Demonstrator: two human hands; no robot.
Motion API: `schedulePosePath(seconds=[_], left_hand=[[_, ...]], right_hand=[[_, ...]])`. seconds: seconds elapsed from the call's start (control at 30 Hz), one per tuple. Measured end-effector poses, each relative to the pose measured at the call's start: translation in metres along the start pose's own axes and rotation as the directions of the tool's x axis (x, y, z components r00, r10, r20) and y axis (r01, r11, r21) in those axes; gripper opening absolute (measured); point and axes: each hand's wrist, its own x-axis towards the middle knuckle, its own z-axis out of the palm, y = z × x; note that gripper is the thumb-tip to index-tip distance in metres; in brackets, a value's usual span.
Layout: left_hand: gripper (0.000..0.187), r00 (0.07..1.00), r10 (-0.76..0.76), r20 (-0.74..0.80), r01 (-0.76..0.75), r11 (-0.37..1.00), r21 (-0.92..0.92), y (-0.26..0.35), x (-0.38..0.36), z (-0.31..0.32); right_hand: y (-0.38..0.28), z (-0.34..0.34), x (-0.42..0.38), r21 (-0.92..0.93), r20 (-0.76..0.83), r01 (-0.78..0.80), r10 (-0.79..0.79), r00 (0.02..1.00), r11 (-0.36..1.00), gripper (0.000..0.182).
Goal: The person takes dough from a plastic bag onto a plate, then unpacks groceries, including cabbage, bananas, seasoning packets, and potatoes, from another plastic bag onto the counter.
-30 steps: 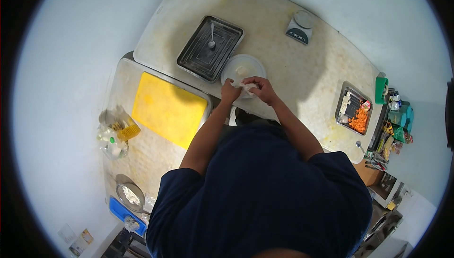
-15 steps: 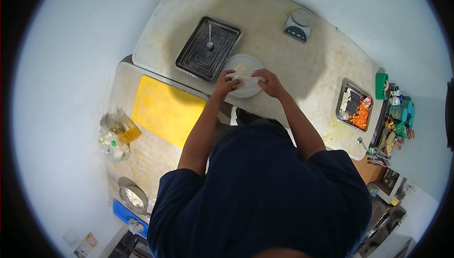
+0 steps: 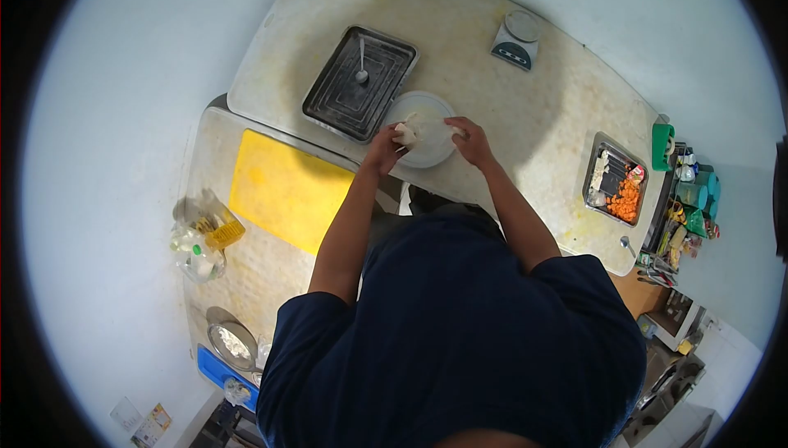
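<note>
My left hand (image 3: 384, 147) and my right hand (image 3: 469, 136) both grip a pale, soft white lump (image 3: 423, 130) and hold it stretched between them. They work over a round white plate (image 3: 427, 152) near the front edge of the worn pale table (image 3: 525, 128). Just left of the plate lies a dark metal tray (image 3: 355, 87) with a spoon (image 3: 361, 62) resting in it.
A small kitchen scale (image 3: 514, 41) stands at the back of the table. A metal tray of orange pieces and other food (image 3: 614, 179) sits at the right. A yellow cutting board (image 3: 283, 189) lies on the lower counter at left, near a bag of items (image 3: 199, 234) and a metal bowl (image 3: 231, 341).
My hands moved from the near edge up over the plate. The white lump, bunched between them before, is now pulled out wider across the plate.
</note>
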Motion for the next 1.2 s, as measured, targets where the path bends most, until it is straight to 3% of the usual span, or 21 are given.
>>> schedulePosePath(seconds=[0.07,0.17,0.27,0.33,0.4,0.47,0.57,0.77,0.87,0.97,1.0,1.07,1.17,1.2], left_hand=[[0.039,0.993,-0.054,0.107,0.07,0.986,-0.154,-0.002,0.003,-0.009],[0.034,0.998,-0.062,0.03,0.066,0.984,-0.164,-0.005,0.001,-0.006],[0.036,0.985,0.089,-0.145,-0.061,0.981,0.186,-0.014,0.002,0.001],[0.039,0.947,0.255,-0.194,-0.084,0.782,0.618,-0.015,0.001,0.01],[0.044,0.896,0.429,-0.117,-0.111,0.47,0.875,-0.016,0.001,0.016],[0.051,0.826,0.561,0.057,-0.166,0.146,0.975,-0.019,0.001,0.02],[0.058,0.767,0.611,0.198,-0.162,-0.114,0.98,-0.028,0.01,0.018],[0.054,0.782,0.575,0.241,-0.121,-0.239,0.963,-0.022,-0.004,0.032],[0.041,0.648,0.678,0.347,-0.193,-0.295,0.936,-0.012,-0.011,0.046],[0.027,0.699,0.653,0.293,-0.47,0.109,0.876,-0.015,0.006,0.038],[0.024,0.772,0.591,0.235,-0.474,0.287,0.833,-0.017,0.014,0.034],[0.024,0.89,0.427,0.161,-0.414,0.61,0.676,-0.021,0.027,0.031],[0.033,0.985,0.165,-0.047,-0.11,0.82,0.561,-0.01,0.014,0.054],[0.034,0.985,0.151,-0.084,-0.082,0.835,0.544,-0.011,0.014,0.054]], right_hand=[[0.008,-0.008,-0.001,0.106,0.038,-0.074,0.07,0.997,0.992,0.043],[-0.003,-0.018,-0.003,0.266,0.093,-0.212,0.194,0.977,0.94,0.042],[-0.013,-0.026,-0.003,0.291,0.138,-0.224,0.191,0.972,0.93,0.041],[-0.019,-0.028,-0.003,0.25,0.126,-0.172,0.144,0.982,0.953,0.041],[-0.025,-0.029,-0.002,0.203,0.107,-0.129,0.109,0.988,0.971,0.04],[-0.031,-0.029,-0.001,0.147,0.084,-0.098,0.086,0.993,0.984,0.038],[-0.045,-0.025,0.002,-0.052,0.108,-0.332,0.336,0.936,0.942,0.038],[-0.038,-0.006,0.0,0.092,0.131,-0.159,0.146,0.981,0.983,0.054],[-0.035,-0.008,-0.002,0.02,0.187,-0.111,0.106,0.977,0.994,0.063],[-0.038,-0.007,-0.003,-0.004,0.212,-0.01,0.01,0.977,1.0,0.067],[-0.041,-0.005,-0.003,0.007,0.198,-0.007,0.005,0.98,1.0,0.068],[-0.047,-0.004,-0.002,0.023,0.167,0.003,-0.007,0.986,1.0,0.07],[-0.046,-0.003,0.002,-0.025,0.22,-0.016,0.022,0.975,1.0,0.07],[-0.046,-0.002,0.002,-0.059,0.223,0.011,0.002,0.975,0.998,0.071]])
